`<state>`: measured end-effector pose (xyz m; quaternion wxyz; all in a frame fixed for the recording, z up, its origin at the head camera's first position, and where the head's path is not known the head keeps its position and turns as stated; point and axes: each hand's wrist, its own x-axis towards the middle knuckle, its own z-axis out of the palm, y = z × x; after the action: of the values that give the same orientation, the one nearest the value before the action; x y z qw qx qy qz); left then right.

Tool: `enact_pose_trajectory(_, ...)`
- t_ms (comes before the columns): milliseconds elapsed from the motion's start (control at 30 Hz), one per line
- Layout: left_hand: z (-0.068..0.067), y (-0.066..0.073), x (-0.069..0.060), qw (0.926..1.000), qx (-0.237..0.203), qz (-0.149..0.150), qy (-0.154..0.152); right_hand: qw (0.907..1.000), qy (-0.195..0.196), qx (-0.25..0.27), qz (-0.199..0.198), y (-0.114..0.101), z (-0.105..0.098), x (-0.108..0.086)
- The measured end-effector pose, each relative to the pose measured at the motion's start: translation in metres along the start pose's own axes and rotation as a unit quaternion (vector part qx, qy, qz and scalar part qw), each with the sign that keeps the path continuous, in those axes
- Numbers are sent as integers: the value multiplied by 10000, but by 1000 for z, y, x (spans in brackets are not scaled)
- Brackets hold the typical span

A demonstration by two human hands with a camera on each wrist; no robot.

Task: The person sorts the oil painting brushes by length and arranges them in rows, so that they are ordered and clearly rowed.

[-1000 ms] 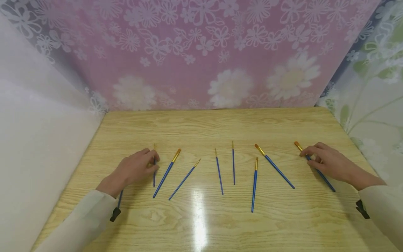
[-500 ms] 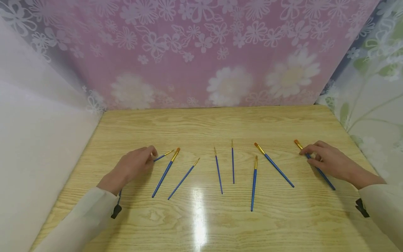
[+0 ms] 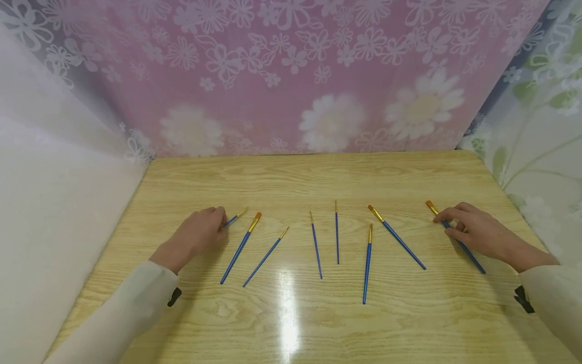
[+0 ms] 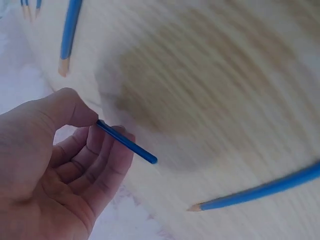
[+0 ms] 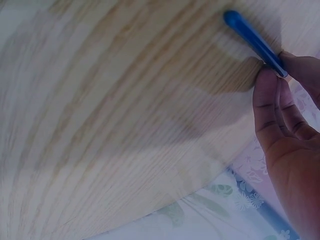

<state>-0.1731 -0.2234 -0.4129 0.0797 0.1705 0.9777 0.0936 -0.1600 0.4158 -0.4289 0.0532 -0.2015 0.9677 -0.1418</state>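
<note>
My left hand (image 3: 195, 235) pinches a thin blue paintbrush (image 3: 237, 216) between thumb and fingers; its gold ferrule points away to the right. In the left wrist view, the blue handle end (image 4: 129, 144) sticks out past the fingers of the left hand (image 4: 65, 170). Another blue paintbrush (image 4: 260, 192) lies below it there. At the right, my right hand (image 3: 486, 235) pinches a flat paintbrush (image 3: 473, 259) with brown bristles near its ferrule. The right wrist view has that brush's blue handle (image 5: 250, 37) between the thumb and fingers.
Between the hands, several blue paintbrushes lie apart on the wooden table (image 3: 318, 328), including a flat one (image 3: 241, 255) beside the left hand and an angled one (image 3: 402, 242) nearer the right. A pink flowered cloth (image 3: 273, 101) hangs behind; pale cloths border both sides.
My left hand has taken hold of the thin paintbrush and swung its tip rightward. The left arm has shifted slightly right, hiding the brush near its wrist. My right hand stays put.
</note>
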Motion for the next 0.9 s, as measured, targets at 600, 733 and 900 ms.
enact_pose_trajectory(600,-22,-11,44,9883,-1214,-918,-37,9997,-121,96,176,0,-2,0)
enact_pose_trajectory(733,-23,-14,51,9823,-1490,-1130,134,9996,-146,106,201,-1,-3,0)
enact_pose_trajectory(900,-22,-21,56,9752,-1738,-1335,325,9995,-187,169,200,-1,-2,1)
